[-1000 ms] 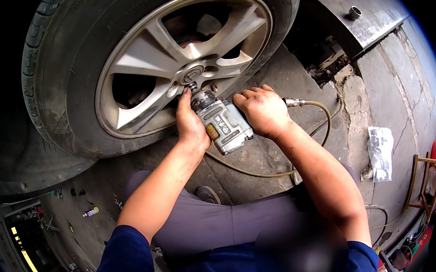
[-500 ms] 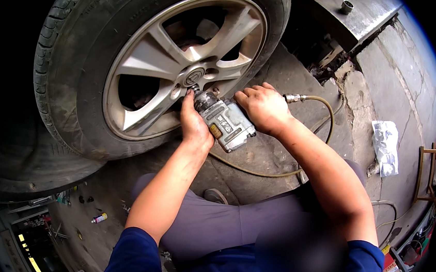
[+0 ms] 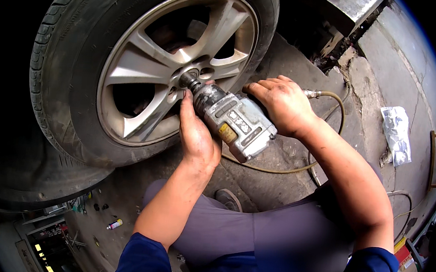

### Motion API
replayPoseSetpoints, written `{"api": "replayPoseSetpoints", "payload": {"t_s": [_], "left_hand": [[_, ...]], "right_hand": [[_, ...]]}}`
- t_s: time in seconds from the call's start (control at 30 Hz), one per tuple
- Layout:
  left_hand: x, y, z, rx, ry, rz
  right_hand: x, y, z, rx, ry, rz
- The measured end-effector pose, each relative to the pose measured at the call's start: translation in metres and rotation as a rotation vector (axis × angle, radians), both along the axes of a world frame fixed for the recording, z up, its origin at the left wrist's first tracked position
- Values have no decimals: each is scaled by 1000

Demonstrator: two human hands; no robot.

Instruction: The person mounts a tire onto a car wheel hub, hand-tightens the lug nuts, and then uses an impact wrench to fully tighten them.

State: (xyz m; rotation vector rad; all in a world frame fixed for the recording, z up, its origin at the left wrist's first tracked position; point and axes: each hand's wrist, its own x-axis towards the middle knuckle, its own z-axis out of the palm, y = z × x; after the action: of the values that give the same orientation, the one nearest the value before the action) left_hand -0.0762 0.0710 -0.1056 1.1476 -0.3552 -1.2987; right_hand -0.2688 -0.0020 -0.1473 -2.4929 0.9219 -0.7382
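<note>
A grey air impact wrench (image 3: 237, 122) is held in both my hands, tilted with its nose toward the wheel's hub. Fingers of my right hand (image 3: 283, 103) wrap round its handle, beside the hose fitting. My left hand (image 3: 197, 134) cradles the front body from below and the left, its fingertips close to the drive end. A dark socket (image 3: 188, 78) on the nose covers part of the centre cap; whether it touches the wheel I cannot tell. Around it spread the spokes of the silver alloy wheel (image 3: 146, 65), set in a black tyre (image 3: 69, 92).
A yellowish air hose (image 3: 277, 170) loops across the cracked concrete floor (image 3: 388, 88). White crumpled packaging (image 3: 397, 136) lies on the right. A metal platform (image 3: 345, 10) stands at the top. A small can (image 3: 115, 224) and an open toolbox (image 3: 45, 245) sit at lower left.
The impact wrench has drawn back toward me, and its socket shows more fully in front of the hub. Both hands moved with it, keeping their grip. The whole view has shifted slightly.
</note>
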Motion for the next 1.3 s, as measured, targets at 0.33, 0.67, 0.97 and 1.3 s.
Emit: {"api": "replayPoseSetpoints", "payload": {"t_s": [0.33, 0.67, 0.97, 1.3], "left_hand": [[8, -6, 6, -139, -132, 20], [1, -4, 21, -206, -215, 20], [8, -21, 24, -155, 270, 72], [12, -23, 16, -155, 232, 75]], "right_hand": [[20, -10, 2, 165, -55, 23], [44, -1, -7, 422, -270, 79], [41, -14, 3, 205, -123, 55], [41, -13, 4, 248, -101, 46]]}}
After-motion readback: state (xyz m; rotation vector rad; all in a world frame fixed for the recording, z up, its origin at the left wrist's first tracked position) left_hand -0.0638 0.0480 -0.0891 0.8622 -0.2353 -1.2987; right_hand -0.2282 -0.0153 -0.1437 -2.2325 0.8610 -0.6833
